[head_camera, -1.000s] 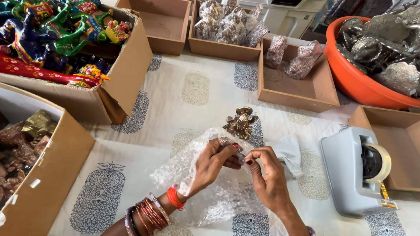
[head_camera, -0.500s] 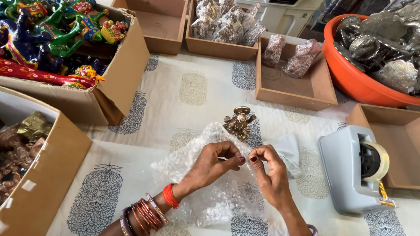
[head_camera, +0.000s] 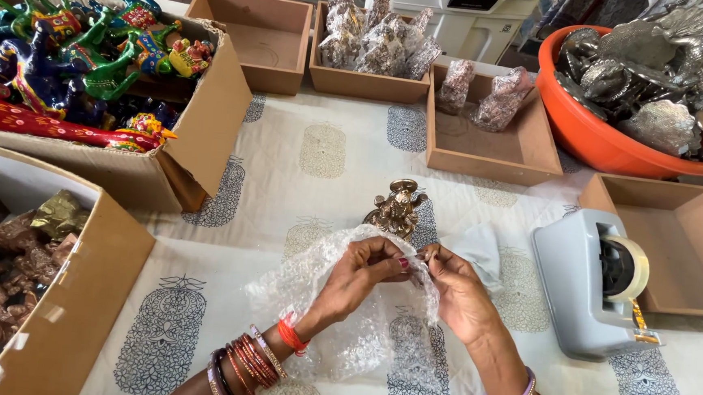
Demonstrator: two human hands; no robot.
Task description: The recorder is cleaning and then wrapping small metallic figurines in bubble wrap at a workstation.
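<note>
Both hands, left hand (head_camera: pixel 361 270) and right hand (head_camera: pixel 457 287), pinch crinkly clear bubble wrap (head_camera: pixel 337 302) near ornate brass figurine (head_camera: pixel 397 209).

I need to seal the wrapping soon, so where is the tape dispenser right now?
In the head view the grey tape dispenser stands on the printed tablecloth at the right, just beyond the right hand, beside an empty brown tray.

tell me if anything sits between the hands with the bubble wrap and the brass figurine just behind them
Nothing visible does. The left hand and right hand pinch the bubble wrap right in front of the brass figurine; only bare tablecloth and the wrap's own edge lie between.
</note>
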